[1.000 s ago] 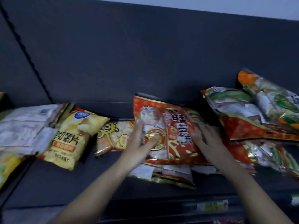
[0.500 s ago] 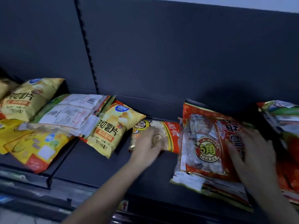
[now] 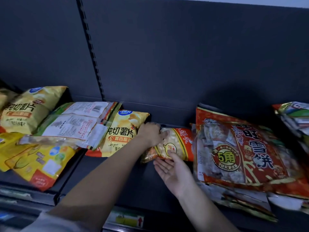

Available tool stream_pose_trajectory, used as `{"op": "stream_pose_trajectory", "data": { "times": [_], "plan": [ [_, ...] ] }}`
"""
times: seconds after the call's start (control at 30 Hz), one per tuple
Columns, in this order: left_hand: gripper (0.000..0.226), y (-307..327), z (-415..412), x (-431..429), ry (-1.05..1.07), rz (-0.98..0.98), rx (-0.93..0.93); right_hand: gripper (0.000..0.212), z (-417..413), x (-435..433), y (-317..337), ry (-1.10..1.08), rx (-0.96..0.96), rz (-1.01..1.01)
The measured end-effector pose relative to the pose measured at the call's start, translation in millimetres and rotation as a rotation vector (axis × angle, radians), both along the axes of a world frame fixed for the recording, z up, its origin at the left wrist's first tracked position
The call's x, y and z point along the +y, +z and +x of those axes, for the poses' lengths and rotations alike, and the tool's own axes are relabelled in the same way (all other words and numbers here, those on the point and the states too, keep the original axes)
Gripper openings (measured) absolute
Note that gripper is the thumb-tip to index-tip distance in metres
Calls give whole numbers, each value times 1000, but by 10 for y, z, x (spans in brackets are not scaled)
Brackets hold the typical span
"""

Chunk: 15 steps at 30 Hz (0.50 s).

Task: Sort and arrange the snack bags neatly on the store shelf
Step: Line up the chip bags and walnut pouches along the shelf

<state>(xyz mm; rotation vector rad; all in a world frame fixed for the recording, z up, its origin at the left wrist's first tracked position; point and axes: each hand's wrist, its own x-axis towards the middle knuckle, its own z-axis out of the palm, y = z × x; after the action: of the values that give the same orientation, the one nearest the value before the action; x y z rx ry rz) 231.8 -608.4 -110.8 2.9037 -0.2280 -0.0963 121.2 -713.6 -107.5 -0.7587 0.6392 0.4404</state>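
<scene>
Dark shelf (image 3: 142, 186): yellow chip bags (image 3: 123, 133) crowd its left end. Near the back edge, mid-shelf, the left hand (image 3: 150, 134) grips the small orange bag (image 3: 180, 141), which lies lengthwise along the shelf. The right hand (image 3: 173, 171), palm up with fingers flat together, touches its front edge. Red cracker bags (image 3: 242, 153) are stacked just beside.

A single wide-angle view from the person's head looks forward and down at close range onto a dark store shelf (image 3: 147, 190). The camera faces the shelf's back panel (image 3: 184, 56), which fills the upper half. Both forearms enter from the bottom edge; the left hand (image 3: 150, 133) and right hand (image 3: 172, 171) meet at a small orange bag (image 3: 179, 143) near the centre. Other snack bags (image 3: 242, 153) cross the middle band, cut off at both side borders. A price label (image 3: 128, 219) sits at the bottom edge.
</scene>
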Motion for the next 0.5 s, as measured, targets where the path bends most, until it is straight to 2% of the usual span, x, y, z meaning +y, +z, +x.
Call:
{"op": "stream_pose_trajectory", "data": {
  "times": [0.1, 0.23, 0.37, 0.5],
  "plan": [
    [47, 137, -52, -1, 8, -4, -33, 37, 6, 70, 40, -35, 5, -35],
    [49, 429, -302, 37, -22, -73, 4, 30, -101, 120, 42, -74, -65, -124],
    [42, 680, -663, 257, 24, -60, 40, 32, -187, 191, 94, 29, -191, -186],
    [34, 707, -1071, 518, 97, -281, 10, 38, -238, 239, 153, 107, -394, -319]
  ]
}}
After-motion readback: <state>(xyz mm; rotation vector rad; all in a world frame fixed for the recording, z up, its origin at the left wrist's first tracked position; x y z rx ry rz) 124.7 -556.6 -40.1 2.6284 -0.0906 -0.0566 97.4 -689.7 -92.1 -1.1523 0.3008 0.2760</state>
